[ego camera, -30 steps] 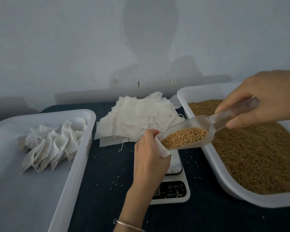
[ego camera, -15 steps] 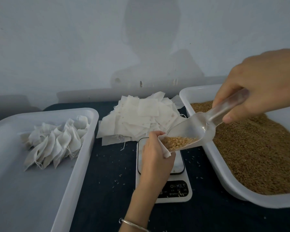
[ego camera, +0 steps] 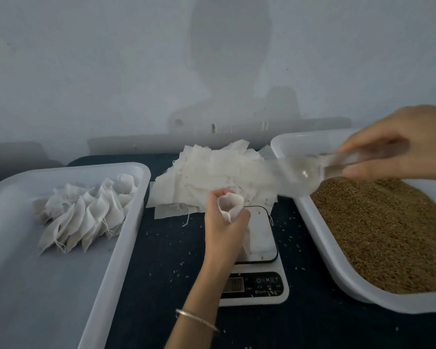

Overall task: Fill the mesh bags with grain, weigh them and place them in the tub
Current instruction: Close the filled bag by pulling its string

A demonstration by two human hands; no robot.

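Observation:
My left hand (ego camera: pixel 225 227) grips a white mesh bag (ego camera: pixel 230 205) with its mouth held open, just above the white kitchen scale (ego camera: pixel 256 258). My right hand (ego camera: pixel 400 144) holds the handle of a clear plastic scoop (ego camera: pixel 302 172), blurred by motion and showing no grain, over the near-left corner of the grain tub (ego camera: pixel 342 280). That tub is filled with brown grain (ego camera: pixel 388 233). Several filled, tied bags (ego camera: pixel 86 212) lie in the white tub (ego camera: pixel 111 273) on the left.
A loose pile of flat mesh bags (ego camera: pixel 219 175) lies behind the scale on the dark table (ego camera: pixel 171 260). Spilled grains dot the table around the scale. A grey wall rises close behind the tubs.
The scoop tipped its grain into the bag my left hand holds, then swung right and back toward the grain tub. My left hand lowered slightly with the bag.

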